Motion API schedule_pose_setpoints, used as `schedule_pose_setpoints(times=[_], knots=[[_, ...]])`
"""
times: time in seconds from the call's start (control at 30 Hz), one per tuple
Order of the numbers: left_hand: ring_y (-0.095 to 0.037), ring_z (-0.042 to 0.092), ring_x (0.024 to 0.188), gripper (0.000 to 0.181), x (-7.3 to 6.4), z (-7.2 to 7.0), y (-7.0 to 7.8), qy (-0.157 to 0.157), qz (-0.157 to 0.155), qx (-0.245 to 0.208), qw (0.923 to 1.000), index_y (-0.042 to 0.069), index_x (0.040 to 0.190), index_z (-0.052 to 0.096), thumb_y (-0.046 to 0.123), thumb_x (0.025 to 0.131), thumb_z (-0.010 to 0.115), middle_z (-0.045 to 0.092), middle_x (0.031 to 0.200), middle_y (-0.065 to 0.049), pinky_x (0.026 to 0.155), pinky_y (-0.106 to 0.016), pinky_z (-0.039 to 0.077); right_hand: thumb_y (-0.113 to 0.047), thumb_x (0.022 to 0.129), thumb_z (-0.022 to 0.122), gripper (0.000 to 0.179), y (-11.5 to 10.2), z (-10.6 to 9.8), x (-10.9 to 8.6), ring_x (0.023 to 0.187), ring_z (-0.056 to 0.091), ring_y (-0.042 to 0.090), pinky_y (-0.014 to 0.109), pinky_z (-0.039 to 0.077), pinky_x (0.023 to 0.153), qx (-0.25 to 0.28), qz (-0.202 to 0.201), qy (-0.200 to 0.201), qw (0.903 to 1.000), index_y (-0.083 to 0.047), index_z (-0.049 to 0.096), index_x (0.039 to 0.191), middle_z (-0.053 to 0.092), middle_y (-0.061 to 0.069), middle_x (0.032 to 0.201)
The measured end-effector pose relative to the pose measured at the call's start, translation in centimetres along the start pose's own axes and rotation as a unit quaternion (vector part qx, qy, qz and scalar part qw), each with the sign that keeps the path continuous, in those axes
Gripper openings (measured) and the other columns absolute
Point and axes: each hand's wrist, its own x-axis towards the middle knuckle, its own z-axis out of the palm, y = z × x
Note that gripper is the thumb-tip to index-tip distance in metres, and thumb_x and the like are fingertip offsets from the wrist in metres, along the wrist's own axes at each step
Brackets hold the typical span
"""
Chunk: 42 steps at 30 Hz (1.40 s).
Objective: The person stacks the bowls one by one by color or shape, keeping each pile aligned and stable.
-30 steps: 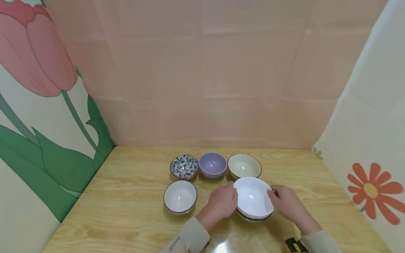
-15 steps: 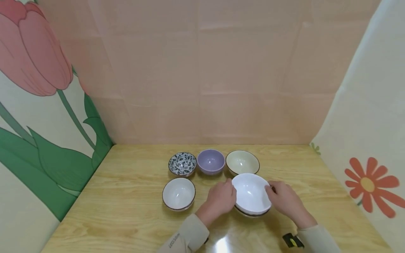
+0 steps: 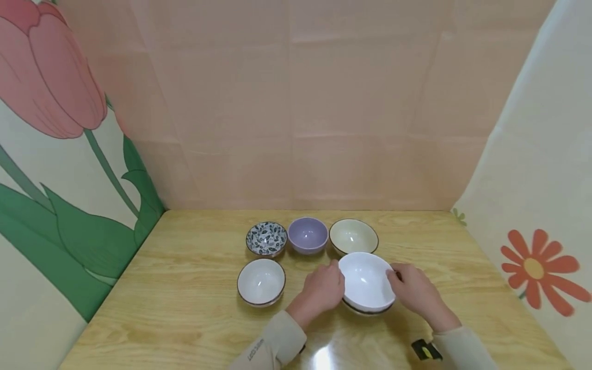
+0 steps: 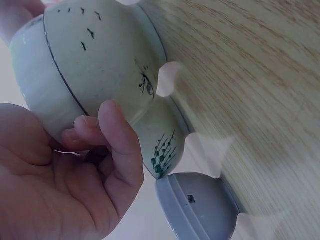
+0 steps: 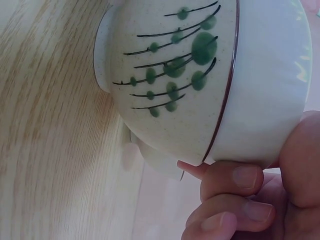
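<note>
A plain white bowl [image 3: 367, 281] sits nested inside a cream bowl [image 5: 170, 75] that has a brown rim line and green painted sprigs. On the left side, my left hand [image 3: 324, 288] grips the white bowl's rim; its curled fingers [image 4: 120, 145] show beside both bowls in the left wrist view. My right hand [image 3: 418, 291] pinches the opposite rim, thumb on the inside. From the right wrist view, its fingers [image 5: 230, 177] lie under the white bowl's side, right at the lower bowl's rim line. Most of the lower bowl is hidden from above.
Behind the stack stands a wide cream bowl [image 3: 353, 236], with a purple bowl [image 3: 308, 235] and a leaf-patterned bowl [image 3: 266, 239] to its left. Another white bowl with a brown rim [image 3: 261, 281] is left of my hands. All rest on the wooden table [image 3: 185, 308].
The head view has shifted slightly, moving the whole scene a little up and left. Both hands keep their hold on the white bowl, which stays nested in the lower one.
</note>
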Motion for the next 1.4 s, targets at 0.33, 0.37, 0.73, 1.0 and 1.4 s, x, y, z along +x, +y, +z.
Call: schedule_pose_setpoints(times=[0.33,0.37,0.73,1.0,1.4], knots=[[-0.026,0.068,0.087,0.041,0.0,0.0,0.2,-0.021,-0.007,0.010,0.9997,0.001,0.136,0.051,0.025,0.104,0.044,0.069,0.098,-0.014,0.069,-0.038,0.056,-0.015,0.103,0.047,0.027,0.0,0.1,-0.2,0.065,0.048,0.017,0.030,0.041,0.054,0.008,-0.001,0.006,0.9999,-0.002,0.064,0.086,0.052,0.003,0.069],[-0.026,0.068,0.087,0.040,0.0,0.0,0.2,-0.021,-0.007,0.010,0.9997,0.001,0.135,0.051,0.024,0.104,0.044,0.069,0.097,-0.014,0.069,-0.038,0.056,-0.016,0.103,0.047,0.027,0.0,0.1,-0.2,0.065,0.048,0.017,0.030,0.041,0.054,0.008,-0.001,0.005,1.0000,-0.002,0.065,0.087,0.052,0.003,0.069],[-0.030,0.068,0.103,0.045,-0.3,-0.3,-0.3,-0.011,0.007,-0.029,0.9995,-0.001,0.141,0.050,0.025,0.106,0.038,0.068,0.119,-0.017,0.083,-0.042,0.057,-0.017,0.103,0.047,0.028,-0.2,0.2,0.0,0.067,0.050,0.017,0.030,0.043,0.056,0.008,0.007,-0.002,0.9999,0.001,0.067,0.094,0.055,0.004,0.072],[-0.032,0.066,0.108,0.047,-0.4,-0.3,-0.5,-0.004,0.018,-0.056,0.9983,0.002,0.137,0.054,0.033,0.108,0.036,0.068,0.121,-0.016,0.088,-0.044,0.056,-0.016,0.102,0.048,0.029,-0.4,-0.2,0.0,0.069,0.052,0.019,0.032,0.045,0.058,0.005,0.012,-0.002,0.9999,0.005,0.068,0.100,0.061,0.007,0.077],[-0.029,0.065,0.110,0.047,-0.2,-0.3,-1.2,-0.005,0.033,-0.070,0.9970,0.007,0.129,0.061,0.036,0.109,0.030,0.069,0.118,-0.011,0.091,-0.044,0.054,-0.030,0.104,0.052,0.035,-0.4,-1.2,0.2,0.065,0.050,0.017,0.031,0.043,0.056,0.011,-0.001,-0.045,0.9990,0.000,0.070,0.096,0.058,0.003,0.072]])
